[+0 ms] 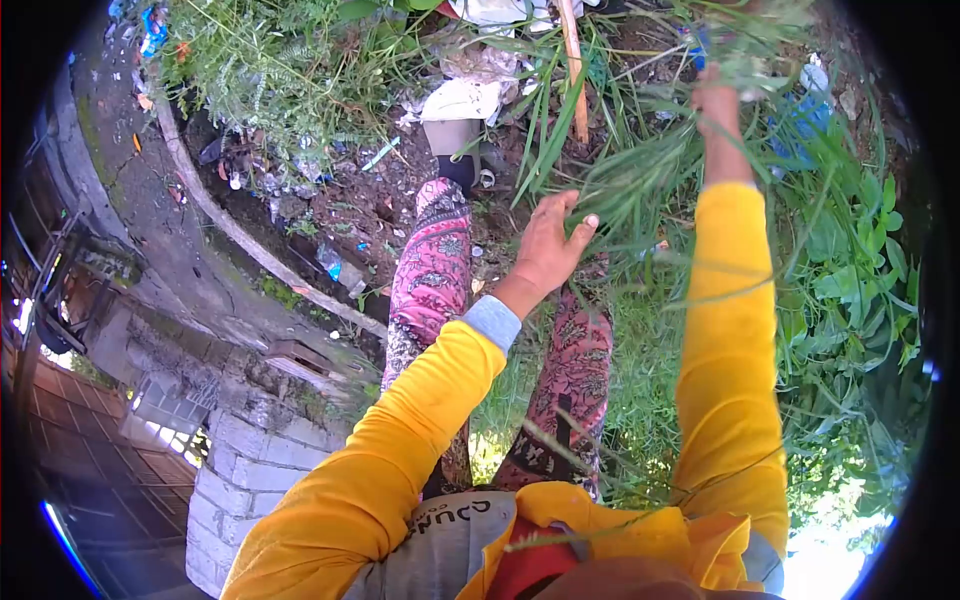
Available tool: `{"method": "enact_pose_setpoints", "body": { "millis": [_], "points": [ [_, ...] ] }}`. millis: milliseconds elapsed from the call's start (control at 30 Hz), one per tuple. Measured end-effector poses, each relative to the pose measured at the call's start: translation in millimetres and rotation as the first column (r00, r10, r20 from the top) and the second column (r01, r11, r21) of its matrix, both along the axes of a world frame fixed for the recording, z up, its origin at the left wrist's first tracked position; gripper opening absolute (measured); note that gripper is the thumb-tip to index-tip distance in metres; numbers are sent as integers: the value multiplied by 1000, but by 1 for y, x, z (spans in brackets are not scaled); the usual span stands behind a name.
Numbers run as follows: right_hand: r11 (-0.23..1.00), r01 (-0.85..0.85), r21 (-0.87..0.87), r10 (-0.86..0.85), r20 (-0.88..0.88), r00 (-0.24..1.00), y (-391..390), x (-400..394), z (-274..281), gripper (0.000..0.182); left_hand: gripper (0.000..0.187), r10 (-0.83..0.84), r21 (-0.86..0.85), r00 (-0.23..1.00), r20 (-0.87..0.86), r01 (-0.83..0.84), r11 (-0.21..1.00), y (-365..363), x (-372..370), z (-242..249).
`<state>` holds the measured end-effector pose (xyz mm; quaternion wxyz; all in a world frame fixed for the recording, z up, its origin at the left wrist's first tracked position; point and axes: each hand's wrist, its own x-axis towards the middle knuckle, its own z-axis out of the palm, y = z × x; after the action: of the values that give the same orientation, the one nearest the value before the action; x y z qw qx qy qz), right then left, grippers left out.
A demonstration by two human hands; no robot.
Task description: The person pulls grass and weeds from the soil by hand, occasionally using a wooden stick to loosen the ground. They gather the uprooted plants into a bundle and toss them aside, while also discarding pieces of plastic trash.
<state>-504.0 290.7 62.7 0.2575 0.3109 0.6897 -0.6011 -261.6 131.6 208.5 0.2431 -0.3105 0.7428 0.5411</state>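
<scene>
My left hand (553, 243) is open beside a tuft of long green grass (645, 185), its thumb apart from the fingers. The blades lie just to the right of its fingertips; whether they touch is not clear. Farther up and to the right, my right hand (716, 108) is closed around the grass, with blades spreading below and above it. Motion smears the greenery above that fist. A small blue thing (698, 48) shows just above the knuckles, too blurred to name. Between my hands, farther up, is a wooden stick (574, 75).
My shoe (452, 138) stands on littered soil near a white crumpled bag (465, 98). Leafy weeds (845, 265) grow on the right. A curved kerb (235, 225) edges the paved lane (130, 190) at left, with a block wall (245, 460) below. Blue plastic (800, 120) lies at upper right.
</scene>
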Motion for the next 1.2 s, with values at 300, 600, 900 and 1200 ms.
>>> {"method": "enact_pose_setpoints", "body": {
  "millis": [300, 600, 900, 1200],
  "points": [
    [780, -288, 555, 326, 32, 945, -1, 23, -83, 28, 40, -59, 196, 983, 174, 24, 980, -15, -20, -4],
    [993, 23, 116, -41, 156, 987, 18, 60, -118, 34, 34, -51, 205, 988, 148, 19, 979, -40, -43, 1],
    [961, -244, 131, 148, 503, 852, -26, 83, -93, 60, 32, -30, 230, 978, 207, -19, 973, -52, -58, 5],
    [959, -283, 28, 264, 279, 923, -28, 95, -68, 36, 31, 3, 198, 988, 155, -34, 980, -35, -49, -5]
  ]
}}
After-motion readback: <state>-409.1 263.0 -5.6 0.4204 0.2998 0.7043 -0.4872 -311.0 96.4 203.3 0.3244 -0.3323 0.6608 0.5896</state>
